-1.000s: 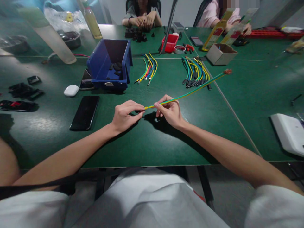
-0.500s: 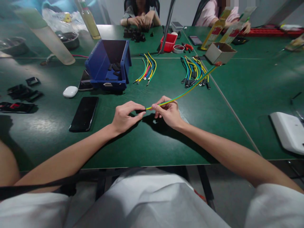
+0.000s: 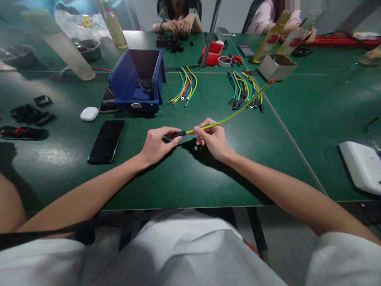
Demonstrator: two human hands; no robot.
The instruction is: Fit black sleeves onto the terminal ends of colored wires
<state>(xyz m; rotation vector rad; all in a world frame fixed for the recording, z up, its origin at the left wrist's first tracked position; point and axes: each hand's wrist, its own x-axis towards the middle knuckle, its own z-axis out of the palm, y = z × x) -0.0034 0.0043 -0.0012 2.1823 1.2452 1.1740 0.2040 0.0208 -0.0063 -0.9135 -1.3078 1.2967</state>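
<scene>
Leftmost, a black phone (image 3: 106,141) lies on the tabletop (image 3: 184,178), well apart from the work. Next, the left hand (image 3: 156,145) pinches a short black sleeve (image 3: 179,134) that sits on the near end of a green-yellow wire (image 3: 238,112). The right hand (image 3: 212,141) is closed on that wire just beside the sleeve. The wire rises rightward over a wire bundle (image 3: 245,93) toward a cardboard box (image 3: 276,66). Sleeve-fitting seems in hand; pushing further calls for a steady, in-line wire. Bare tabletop lies under both hands, its near edge beneath the forearms.
</scene>
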